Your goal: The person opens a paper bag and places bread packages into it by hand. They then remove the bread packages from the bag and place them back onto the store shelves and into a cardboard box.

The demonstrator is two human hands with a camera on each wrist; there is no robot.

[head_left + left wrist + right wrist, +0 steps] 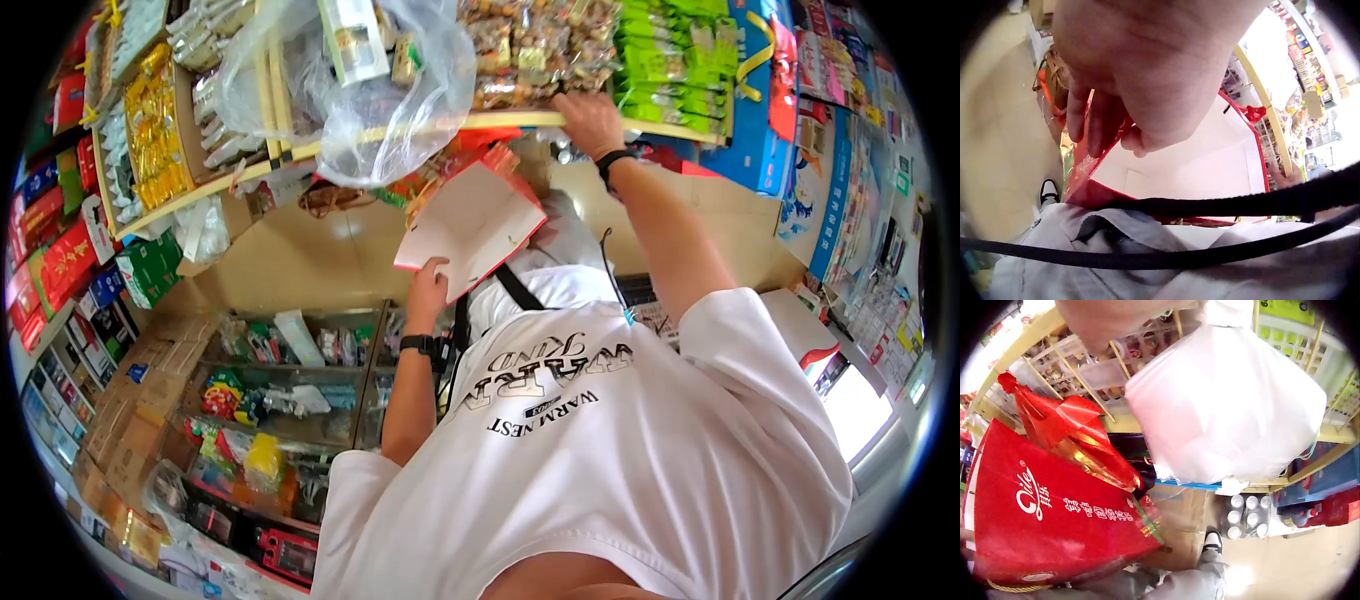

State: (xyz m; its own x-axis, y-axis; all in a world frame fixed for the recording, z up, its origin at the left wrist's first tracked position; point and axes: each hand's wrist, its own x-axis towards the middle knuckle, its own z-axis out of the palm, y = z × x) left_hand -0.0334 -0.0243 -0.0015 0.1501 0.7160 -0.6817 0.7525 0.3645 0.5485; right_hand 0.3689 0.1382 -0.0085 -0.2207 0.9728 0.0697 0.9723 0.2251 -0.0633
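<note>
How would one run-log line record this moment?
left fingers: pinch red paper bag at rim | right fingers: on long yellow shelf edge | bag: open, white inside

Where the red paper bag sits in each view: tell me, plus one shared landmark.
Head: red paper bag near centre, pale inside showing.
Left wrist: centre, below the left hand.
Right wrist: lower left, white lettering showing.
Shared landmark: yellow shelf rail, in all three.

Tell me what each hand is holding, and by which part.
The left hand holds the red bag by its open top rim. The right hand is at the yellow shelf edge; whether it grips anything cannot be told.
</note>
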